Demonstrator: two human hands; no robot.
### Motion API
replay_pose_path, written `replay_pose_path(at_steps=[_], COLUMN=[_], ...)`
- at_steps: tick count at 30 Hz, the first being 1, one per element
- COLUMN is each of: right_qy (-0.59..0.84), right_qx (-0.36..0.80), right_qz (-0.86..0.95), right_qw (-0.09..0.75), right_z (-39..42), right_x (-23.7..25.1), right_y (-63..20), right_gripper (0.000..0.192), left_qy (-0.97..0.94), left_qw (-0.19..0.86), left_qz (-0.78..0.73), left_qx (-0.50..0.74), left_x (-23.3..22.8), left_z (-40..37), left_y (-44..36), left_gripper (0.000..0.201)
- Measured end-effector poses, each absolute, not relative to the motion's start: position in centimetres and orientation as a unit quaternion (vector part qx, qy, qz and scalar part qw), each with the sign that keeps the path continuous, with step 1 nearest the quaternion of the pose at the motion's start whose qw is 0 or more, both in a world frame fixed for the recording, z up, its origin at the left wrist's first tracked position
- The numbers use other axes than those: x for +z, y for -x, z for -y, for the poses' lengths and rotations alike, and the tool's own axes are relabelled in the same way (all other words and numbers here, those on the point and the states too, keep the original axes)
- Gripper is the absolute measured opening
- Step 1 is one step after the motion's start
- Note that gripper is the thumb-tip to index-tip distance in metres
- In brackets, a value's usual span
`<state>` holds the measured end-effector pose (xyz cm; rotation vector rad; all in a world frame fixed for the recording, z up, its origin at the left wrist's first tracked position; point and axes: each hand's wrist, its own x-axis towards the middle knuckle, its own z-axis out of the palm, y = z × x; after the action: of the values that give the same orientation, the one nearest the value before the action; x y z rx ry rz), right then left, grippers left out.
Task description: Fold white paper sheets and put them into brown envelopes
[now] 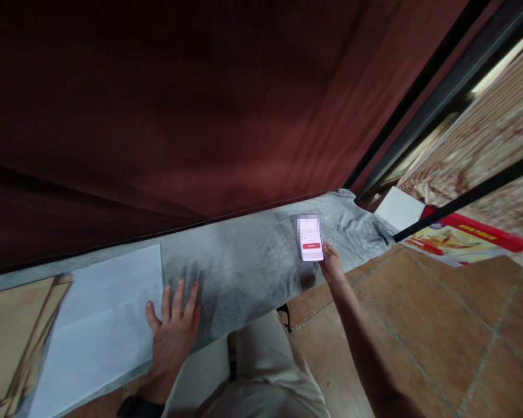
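Note:
My right hand holds a smartphone by its lower right edge, above the right part of a grey cloth-covered table. The phone's screen is lit, with a red button low on it and its upper part blurred out. My left hand, fingers spread, is palm down at the right edge of a large white paper sheet, partly over the grey cloth. A dark band is on the left wrist. Left of the sheet lies a stack of brown paper envelopes or folders, partly on top of it.
A dark red curtain rises behind the table. At the right stand black frame bars. Beyond the table's right end are a white box and a red and yellow printed package near the tiled floor.

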<state>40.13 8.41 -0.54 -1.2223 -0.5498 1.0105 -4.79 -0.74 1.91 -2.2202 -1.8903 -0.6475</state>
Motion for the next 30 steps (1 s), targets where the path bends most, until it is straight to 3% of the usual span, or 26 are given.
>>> replay_pose_path(at_steps=[8, 16, 22, 30], right_qy=[0.59, 0.619, 0.614, 0.591], right_qx=[0.436, 0.449, 0.472, 0.507], right_qz=[0.229, 0.228, 0.25, 0.278], right_qw=[0.64, 0.603, 0.581, 0.562], right_z=[-10.8, -11.0, -10.8, -9.6], right_x=[-0.1, -0.3, 0.3, 1.1], right_y=[-45.3, -46.3, -45.4, -42.6], right_gripper=[0.005, 0.002, 0.007, 0.021], left_qy=[0.643, 0.643, 0.66, 0.694], left_qw=[0.078, 0.014, -0.001, -0.024], left_qz=[0.734, 0.752, 0.742, 0.712], left_qx=[-0.203, -0.143, -0.116, -0.108], left_x=[2.5, -0.1, -0.4, -1.1], left_z=[3.7, 6.0, 6.6, 6.8], left_y=[8.9, 12.5, 13.4, 15.0], left_gripper=[0.063, 0.07, 0.075, 0.066])
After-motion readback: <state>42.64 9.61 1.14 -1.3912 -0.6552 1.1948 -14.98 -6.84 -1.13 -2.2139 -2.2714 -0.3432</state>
